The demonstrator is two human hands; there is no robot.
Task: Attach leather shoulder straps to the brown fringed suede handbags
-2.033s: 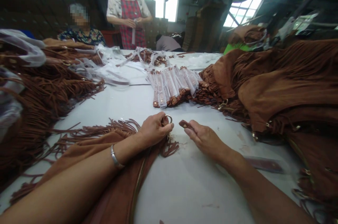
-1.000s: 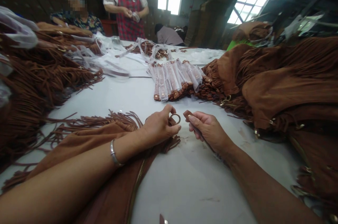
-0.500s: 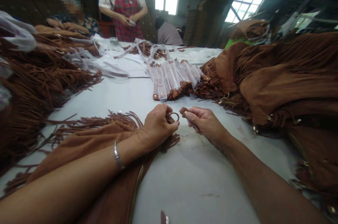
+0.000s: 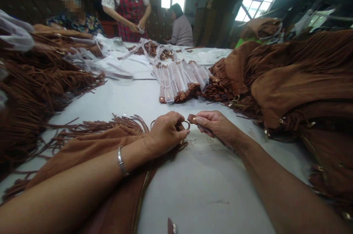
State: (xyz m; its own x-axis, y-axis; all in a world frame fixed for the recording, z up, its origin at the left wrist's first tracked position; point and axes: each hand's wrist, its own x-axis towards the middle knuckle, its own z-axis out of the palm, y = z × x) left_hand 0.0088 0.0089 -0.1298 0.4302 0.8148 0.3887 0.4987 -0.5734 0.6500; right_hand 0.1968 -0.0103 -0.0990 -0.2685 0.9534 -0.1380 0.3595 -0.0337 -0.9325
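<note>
My left hand (image 4: 165,131) pinches a metal ring (image 4: 188,124) between thumb and fingers, above the end of a brown fringed suede bag (image 4: 93,153). The bag lies under my left forearm, with a zip along its near edge. Opposite, my right hand (image 4: 216,125) is closed on a brown leather strap (image 4: 191,118), thumb on top beside a small gold stud. The strap's tip is at the ring; whether it passes through I cannot tell. The rest of the strap runs back under my right palm, mostly hidden.
Plastic-wrapped straps (image 4: 176,81) lie in a row farther back on the white table (image 4: 215,178). Fringed brown bags are heaped at left (image 4: 41,94) and right (image 4: 298,83). A small leather piece (image 4: 170,225) lies at the near edge. Several people are across the table.
The ring and the strap tip have come together; before, a small gap separated them. My left hand has shifted slightly right. A person in the background has sat up more.
</note>
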